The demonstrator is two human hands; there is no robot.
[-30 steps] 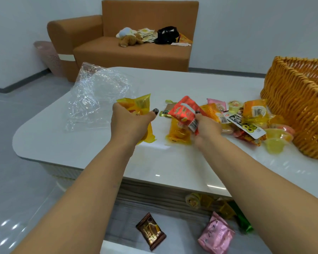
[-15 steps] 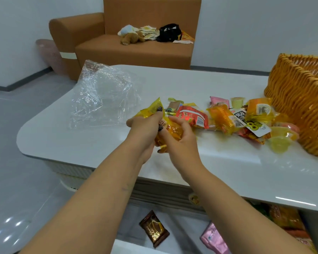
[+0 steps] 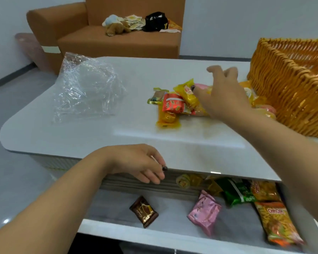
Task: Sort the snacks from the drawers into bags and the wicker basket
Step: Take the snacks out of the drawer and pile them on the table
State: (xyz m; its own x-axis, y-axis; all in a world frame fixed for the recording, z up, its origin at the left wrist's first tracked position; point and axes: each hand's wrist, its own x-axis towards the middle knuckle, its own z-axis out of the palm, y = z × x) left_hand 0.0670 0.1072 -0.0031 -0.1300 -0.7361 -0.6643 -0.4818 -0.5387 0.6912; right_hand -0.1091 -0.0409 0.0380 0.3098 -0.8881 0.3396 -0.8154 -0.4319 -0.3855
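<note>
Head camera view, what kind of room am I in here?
Probably a living room at home. A brown sofa stands against the wall with a stuffed toy on it, and a low white coffee table with an open drawer sits in front.

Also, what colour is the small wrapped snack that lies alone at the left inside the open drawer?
Dark brown with gold print, the small snack shows best in the head view.

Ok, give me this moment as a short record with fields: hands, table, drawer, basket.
left hand: empty, fingers loosely curled at the table's front edge, above the drawer
right hand: fingers spread over the snack pile, gripping nothing
table: crumpled clear bag left, snacks right
drawer: open, brown packet, pink packet, more
wicker basket: table's right, contents hidden
</note>
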